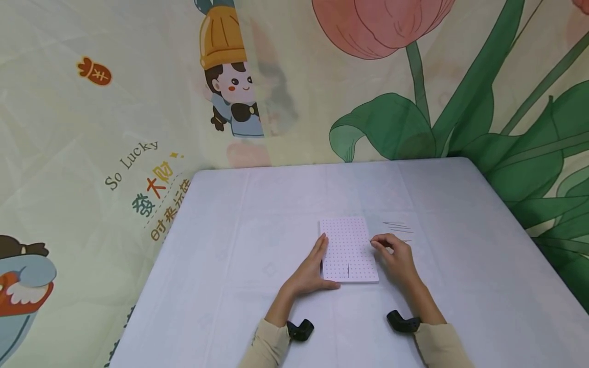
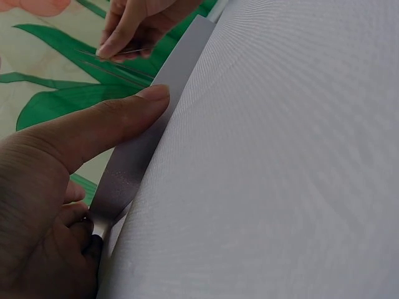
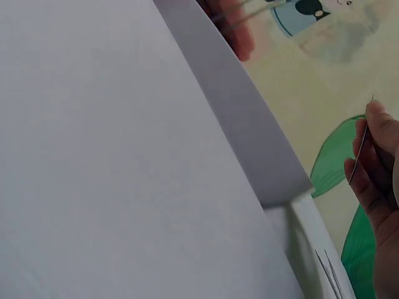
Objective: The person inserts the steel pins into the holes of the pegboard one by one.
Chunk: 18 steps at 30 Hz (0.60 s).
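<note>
A white perforated board (image 1: 347, 245) lies on the table with its rows of small holes facing up. My left hand (image 1: 309, 271) rests against its near left corner, fingers straight along the left side and thumb (image 2: 140, 103) across the front side. At least one thin metal pin (image 1: 348, 271) stands upright in the board near its front edge. Beside the board's right edge, my right hand (image 1: 395, 255) pinches another thin metal pin (image 3: 360, 152) between thumb and fingers. The pin is raised above the table, clear of the board in the right wrist view.
Several loose thin pins (image 1: 398, 226) lie on the white-covered table (image 1: 257, 220), right of the board and beyond my right hand. A patterned cloth backdrop (image 1: 294, 102) hangs behind the table. A black wrist device (image 1: 301, 330) sits at each cuff.
</note>
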### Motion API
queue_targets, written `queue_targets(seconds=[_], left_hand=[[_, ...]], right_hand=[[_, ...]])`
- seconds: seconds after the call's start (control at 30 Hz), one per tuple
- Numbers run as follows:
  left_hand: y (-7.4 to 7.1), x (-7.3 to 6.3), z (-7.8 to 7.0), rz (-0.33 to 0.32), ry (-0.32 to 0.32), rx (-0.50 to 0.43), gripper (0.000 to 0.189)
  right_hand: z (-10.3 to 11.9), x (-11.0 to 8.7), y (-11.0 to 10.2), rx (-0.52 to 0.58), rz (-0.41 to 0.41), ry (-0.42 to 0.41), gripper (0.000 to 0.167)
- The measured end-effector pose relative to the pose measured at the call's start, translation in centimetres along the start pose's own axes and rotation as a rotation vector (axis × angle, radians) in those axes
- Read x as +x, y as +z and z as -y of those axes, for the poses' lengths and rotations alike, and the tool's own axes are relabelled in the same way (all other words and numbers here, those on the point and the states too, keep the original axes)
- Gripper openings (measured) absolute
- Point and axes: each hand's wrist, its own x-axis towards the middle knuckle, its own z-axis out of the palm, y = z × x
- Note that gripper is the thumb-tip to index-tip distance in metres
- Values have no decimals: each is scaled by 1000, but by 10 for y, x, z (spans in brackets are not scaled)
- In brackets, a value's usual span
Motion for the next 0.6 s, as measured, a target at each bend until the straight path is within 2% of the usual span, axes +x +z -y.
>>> queue_targets(seconds=[0.13,0.27,0.37,0.6], left_hand=[[-1,0,0,3,4,-6,121],[-2,0,0,5,9,-7,120],[-3,-1,0,4,13,-10,120],[-2,-1,0,6,6,-23,120]], right_hand=[[12,-1,17,152,24,10,8],[23,-3,26,281,61,-45,4],[34,-4,27,367,104,-81,8],[51,-6,22,434,215,-103,10]])
